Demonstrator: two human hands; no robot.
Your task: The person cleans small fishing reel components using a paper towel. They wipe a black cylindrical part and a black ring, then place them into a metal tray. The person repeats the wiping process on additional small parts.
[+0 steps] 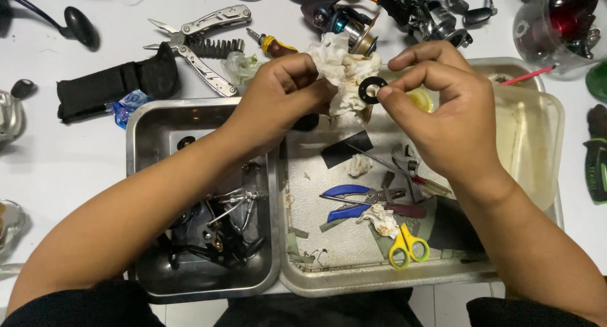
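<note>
fig.: right hand (446, 112) pinches a small black ring washer (372, 89) at its rim betw. thumb and forefinger, while left hand (284, 96) is closed round a crumpled stained tissue (341, 71) touching the washer, both held above the far edge of the flat steel tray (354, 273); step judged as wiping the part clean. next move calls for turning the washer w/o loosening the pinch. open room is scarce: blue-handled pliers (354, 200), yellow scissors (406, 243), a deep pan (142, 150) of reel parts at left and a clear tub (537, 150) at right crowd the space below.
</note>
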